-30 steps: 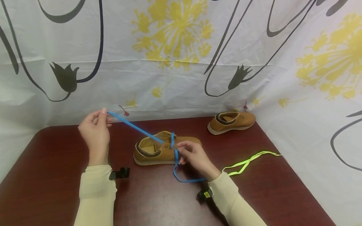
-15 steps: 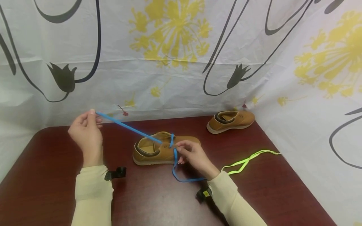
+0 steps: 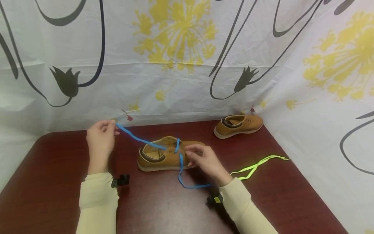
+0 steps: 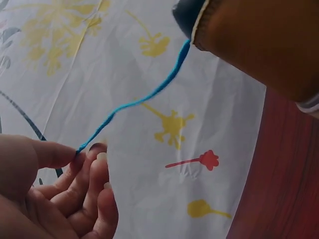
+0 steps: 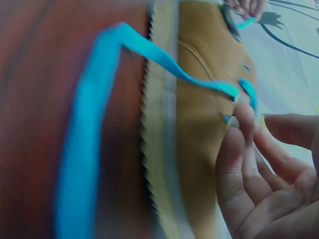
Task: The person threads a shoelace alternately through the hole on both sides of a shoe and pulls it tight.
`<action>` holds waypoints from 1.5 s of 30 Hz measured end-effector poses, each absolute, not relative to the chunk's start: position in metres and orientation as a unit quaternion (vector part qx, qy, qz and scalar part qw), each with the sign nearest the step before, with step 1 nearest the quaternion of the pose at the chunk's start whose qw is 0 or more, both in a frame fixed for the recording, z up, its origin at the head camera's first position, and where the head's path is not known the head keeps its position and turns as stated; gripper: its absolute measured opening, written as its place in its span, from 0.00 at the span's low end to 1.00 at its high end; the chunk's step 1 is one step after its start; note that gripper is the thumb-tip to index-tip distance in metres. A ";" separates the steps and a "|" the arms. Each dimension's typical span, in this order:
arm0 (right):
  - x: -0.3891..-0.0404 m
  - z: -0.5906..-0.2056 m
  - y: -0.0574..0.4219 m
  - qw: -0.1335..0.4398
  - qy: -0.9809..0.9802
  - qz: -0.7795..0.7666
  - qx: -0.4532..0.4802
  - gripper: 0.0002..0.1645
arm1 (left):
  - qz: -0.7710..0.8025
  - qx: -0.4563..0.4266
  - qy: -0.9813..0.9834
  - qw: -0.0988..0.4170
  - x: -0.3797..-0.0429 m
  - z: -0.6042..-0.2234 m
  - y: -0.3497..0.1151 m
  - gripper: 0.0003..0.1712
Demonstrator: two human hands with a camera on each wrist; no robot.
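Between the left fingers (image 4: 98, 172), there's the lace (image 4: 133, 104), pinched; beside the right fingers (image 5: 230, 162), loose and parted, sits the shoe (image 3: 169, 161).

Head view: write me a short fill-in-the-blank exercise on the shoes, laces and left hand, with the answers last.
1. The left hand pinches the ____ lace that runs to the nearer shoe.
2. The nearer shoe's heel faces the picture's ____ side.
3. Counting the farther shoe, ____ shoes are in view.
4. In the picture, the yellow-green lace lies to the ____ of the nearer shoe.

Missing words: blue; left; two; right.
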State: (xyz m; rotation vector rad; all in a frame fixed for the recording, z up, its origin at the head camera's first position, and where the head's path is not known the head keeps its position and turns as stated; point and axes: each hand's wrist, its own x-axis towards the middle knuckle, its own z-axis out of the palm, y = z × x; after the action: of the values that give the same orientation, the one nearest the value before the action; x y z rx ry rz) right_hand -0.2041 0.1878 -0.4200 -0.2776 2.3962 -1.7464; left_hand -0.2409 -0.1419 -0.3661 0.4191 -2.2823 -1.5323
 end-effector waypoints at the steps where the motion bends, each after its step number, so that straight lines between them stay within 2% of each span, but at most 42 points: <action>1: -0.203 -0.416 0.193 0.076 0.811 -0.572 -0.095 0.17 | -0.535 0.141 -0.814 0.179 -0.241 -0.367 -0.140 0.23; 7: -0.187 -0.399 0.226 0.060 0.889 -0.437 -0.120 0.14 | -0.501 0.091 -0.842 0.180 -0.245 -0.372 -0.123 0.23; 14: -0.163 -0.411 0.242 0.041 0.951 -0.214 -0.221 0.03 | -0.485 0.047 -0.855 0.178 -0.248 -0.376 -0.106 0.20; 22: -0.143 -0.421 0.243 0.031 0.953 -0.124 -0.275 0.11 | -0.450 0.009 -0.881 0.147 -0.249 -0.378 -0.092 0.19; 27: -0.134 -0.427 0.239 -0.017 0.947 -0.092 -0.306 0.11 | -0.422 -0.014 -0.897 0.127 -0.249 -0.382 -0.086 0.18; 32: -0.125 -0.429 0.238 -0.044 0.944 -0.091 -0.314 0.14 | -0.410 -0.024 -0.904 0.119 -0.250 -0.385 -0.085 0.18; 36: -0.119 -0.426 0.240 -0.016 0.943 -0.139 -0.301 0.15 | -0.404 -0.032 -0.908 0.104 -0.251 -0.387 -0.084 0.17; 42: -0.107 -0.419 0.243 0.028 0.914 -0.247 -0.321 0.08 | -0.399 -0.038 -0.914 0.068 -0.251 -0.390 -0.084 0.15; 45: -0.100 -0.417 0.245 0.064 0.882 -0.320 -0.339 0.12 | -0.397 -0.040 -0.915 0.058 -0.251 -0.391 -0.083 0.15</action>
State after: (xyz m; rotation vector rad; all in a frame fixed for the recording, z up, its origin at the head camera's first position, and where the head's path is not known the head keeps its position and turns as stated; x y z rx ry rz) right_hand -0.0998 0.2446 -0.4167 -1.0226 2.6640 -0.9674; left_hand -0.2509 -0.0832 -0.3910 -0.1206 -2.7730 -1.2022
